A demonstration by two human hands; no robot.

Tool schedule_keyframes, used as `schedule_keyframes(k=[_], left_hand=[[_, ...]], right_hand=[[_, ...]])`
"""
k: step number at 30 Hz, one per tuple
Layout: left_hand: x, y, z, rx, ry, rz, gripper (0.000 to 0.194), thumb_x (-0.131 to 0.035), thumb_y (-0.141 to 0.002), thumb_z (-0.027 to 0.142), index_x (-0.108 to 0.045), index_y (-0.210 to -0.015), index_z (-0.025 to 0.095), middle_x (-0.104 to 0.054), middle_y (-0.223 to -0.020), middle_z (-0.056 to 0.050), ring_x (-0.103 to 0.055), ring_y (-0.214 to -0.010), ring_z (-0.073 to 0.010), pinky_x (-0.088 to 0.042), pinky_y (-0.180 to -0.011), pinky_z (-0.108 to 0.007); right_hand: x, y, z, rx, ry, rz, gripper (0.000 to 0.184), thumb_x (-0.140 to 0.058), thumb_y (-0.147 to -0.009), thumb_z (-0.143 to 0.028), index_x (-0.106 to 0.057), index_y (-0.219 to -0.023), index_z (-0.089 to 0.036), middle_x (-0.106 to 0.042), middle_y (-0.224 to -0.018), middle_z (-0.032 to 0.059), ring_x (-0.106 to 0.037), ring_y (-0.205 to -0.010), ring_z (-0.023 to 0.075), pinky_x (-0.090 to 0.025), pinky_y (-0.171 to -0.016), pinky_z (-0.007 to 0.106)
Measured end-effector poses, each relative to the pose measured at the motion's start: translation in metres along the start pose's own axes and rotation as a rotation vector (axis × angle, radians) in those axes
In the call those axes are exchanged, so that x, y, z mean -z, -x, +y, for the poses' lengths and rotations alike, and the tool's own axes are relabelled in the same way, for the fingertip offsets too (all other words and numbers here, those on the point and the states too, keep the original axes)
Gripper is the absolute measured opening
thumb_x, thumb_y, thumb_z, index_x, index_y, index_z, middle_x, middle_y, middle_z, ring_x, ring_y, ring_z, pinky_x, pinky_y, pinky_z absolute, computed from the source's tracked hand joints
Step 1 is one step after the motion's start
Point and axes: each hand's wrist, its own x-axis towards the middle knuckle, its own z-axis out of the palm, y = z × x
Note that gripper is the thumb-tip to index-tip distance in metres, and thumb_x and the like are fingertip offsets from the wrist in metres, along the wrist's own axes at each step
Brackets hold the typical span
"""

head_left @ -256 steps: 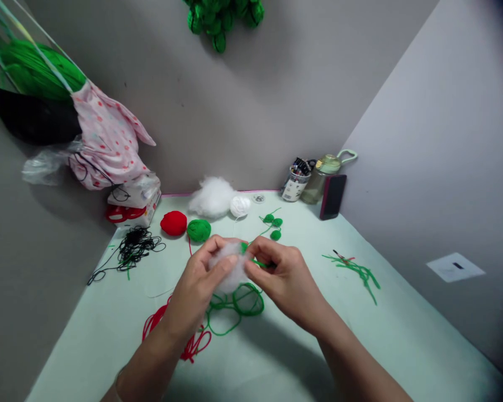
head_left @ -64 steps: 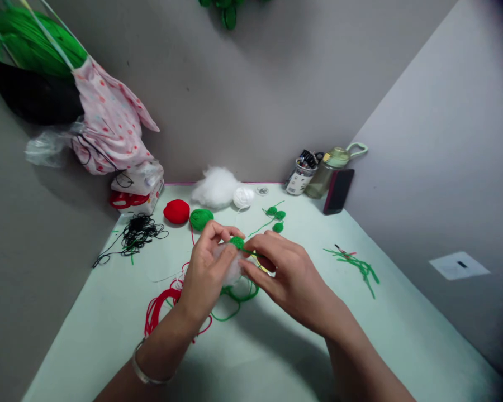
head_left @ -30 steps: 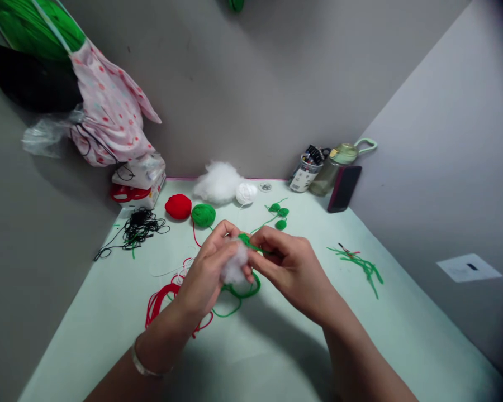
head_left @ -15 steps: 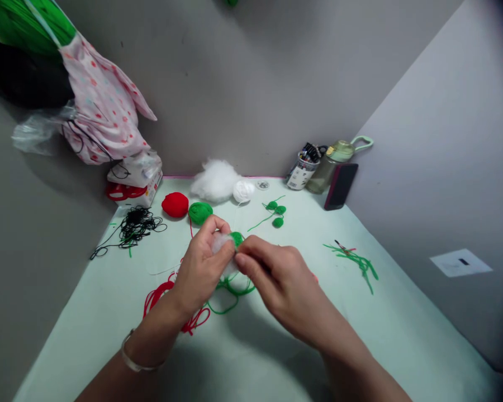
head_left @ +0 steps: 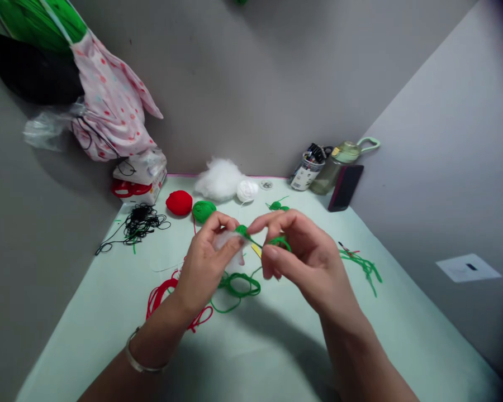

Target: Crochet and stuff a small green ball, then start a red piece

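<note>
One small green knitted piece [head_left: 241,229] sits just above the middle of the frame, at the upper right edge of a white wad [head_left: 223,239]. Half a second ago the right hand [head_left: 308,259] was pinched close against it; now that hand lies farther right, index finger stretched back to the piece, thumb lowered and apart from that finger. Green loops show among its fingers; whether the others clamp them, I cannot tell. Too little of the piece shows to fix its long axis, but a green strand [head_left: 255,242] leaves it slanting toward the lower right. The left hand [head_left: 205,262] is clamped on the wad and piece, thumb across the front. Below lies a green coil [head_left: 241,285], with red yarn [head_left: 159,296] at lower left. Farther up the frame are a green ball [head_left: 203,211], a red ball [head_left: 179,202] and some green leaves [head_left: 276,206], now partly covered by the right hand.
</note>
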Motion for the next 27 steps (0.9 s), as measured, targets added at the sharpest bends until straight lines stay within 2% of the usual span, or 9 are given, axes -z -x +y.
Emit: schedule_keyframes(k=[3, 4, 6, 10, 13, 16, 21, 23, 27], left_hand=[[0.000, 0.001, 0.000, 0.003, 0.051, 0.040, 0.015, -0.068, -0.092, 0.021, -0.053, -0.094, 0.024, -0.056, -0.101, 0.005, -0.062, -0.060, -0.0060, -0.049, -0.059, -0.022], [0.000, 0.001, 0.000, 0.008, 0.069, 0.035, 0.015, -0.068, -0.092, 0.020, -0.053, -0.094, 0.024, -0.056, -0.101, 0.005, -0.062, -0.060, -0.0059, -0.050, -0.060, -0.022], [0.000, 0.001, -0.002, 0.043, 0.118, 0.006, 0.014, -0.067, -0.093, 0.021, -0.054, -0.094, 0.023, -0.056, -0.102, 0.005, -0.064, -0.061, -0.0060, -0.051, -0.060, -0.022], [-0.002, 0.001, -0.003, 0.142, 0.214, -0.081, 0.012, -0.066, -0.096, 0.026, -0.054, -0.095, 0.023, -0.059, -0.092, 0.005, -0.063, -0.061, -0.0076, -0.052, -0.062, -0.022], [-0.001, 0.002, 0.001, 0.153, 0.232, -0.153, 0.014, -0.066, -0.098, 0.033, -0.056, -0.096, 0.023, -0.061, -0.090, 0.004, -0.063, -0.067, -0.0090, -0.052, -0.065, -0.022], [0.002, 0.001, 0.005, 0.155, 0.171, -0.191, 0.016, -0.070, -0.096, 0.034, -0.058, -0.098, 0.023, -0.061, -0.086, 0.004, -0.062, -0.071, -0.0098, -0.050, -0.066, -0.021], [0.004, -0.002, 0.003, 0.160, 0.138, -0.175, 0.017, -0.072, -0.092, 0.032, -0.057, -0.093, 0.023, -0.060, -0.080, 0.004, -0.061, -0.065, -0.0116, -0.047, -0.060, -0.024], [0.003, -0.003, 0.000, 0.126, 0.048, -0.125, 0.015, -0.069, -0.090, 0.026, -0.055, -0.089, 0.023, -0.060, -0.079, 0.005, -0.059, -0.064, -0.0120, -0.047, -0.060, -0.025], [-0.002, -0.004, -0.003, -0.031, -0.197, 0.111, 0.018, -0.066, -0.082, 0.014, -0.051, -0.083, 0.023, -0.058, -0.086, 0.003, -0.057, -0.077, -0.0145, -0.046, -0.070, -0.027]], right_hand=[[-0.005, -0.002, 0.006, -0.027, 0.382, 0.045, 0.012, -0.065, -0.098, -0.020, -0.059, -0.106, -0.026, -0.065, -0.095, -0.0018, -0.055, -0.069, 0.0111, -0.043, -0.061, 0.025], [-0.005, -0.003, 0.008, -0.009, 0.466, 0.016, 0.006, -0.063, -0.099, -0.021, -0.059, -0.101, -0.024, -0.063, -0.087, -0.0027, -0.054, -0.069, 0.0115, -0.042, -0.063, 0.025], [-0.005, -0.004, 0.011, 0.036, 0.557, -0.032, 0.013, -0.060, -0.101, -0.021, -0.056, -0.088, -0.022, -0.058, -0.077, -0.0036, -0.051, -0.068, 0.0117, -0.039, -0.064, 0.025], [-0.004, -0.006, 0.012, 0.069, 0.588, -0.007, 0.025, -0.062, -0.098, -0.019, -0.053, -0.075, -0.020, -0.055, -0.069, -0.0044, -0.047, -0.063, 0.0108, -0.036, -0.062, 0.025], [-0.005, -0.007, 0.009, 0.011, 0.545, 0.042, 0.032, -0.062, -0.096, -0.017, -0.048, -0.067, -0.021, -0.047, -0.059, -0.0066, -0.040, -0.055, 0.0097, -0.031, -0.056, 0.025], [-0.002, -0.006, 0.006, -0.010, 0.566, 0.070, 0.033, -0.061, -0.094, -0.016, -0.044, -0.067, -0.021, -0.043, -0.058, -0.0072, -0.036, -0.054, 0.0097, -0.029, -0.055, 0.025], [0.004, 0.000, -0.003, -0.042, 0.572, -0.153, 0.016, -0.053, -0.099, -0.016, -0.051, -0.084, -0.022, -0.054, -0.075, -0.0033, -0.043, -0.063, 0.0117, -0.033, -0.059, 0.026], [0.000, 0.002, -0.006, -0.074, 0.523, -0.188, 0.017, -0.051, -0.097, -0.014, -0.050, -0.083, -0.022, -0.052, -0.072, -0.0044, -0.041, -0.062, 0.0113, -0.031, -0.058, 0.025], [-0.015, 0.000, -0.003, -0.115, 0.433, -0.143, 0.019, -0.051, -0.093, -0.012, -0.049, -0.077, -0.021, -0.043, -0.065, -0.0066, -0.036, -0.058, 0.0101, -0.029, -0.055, 0.025]])
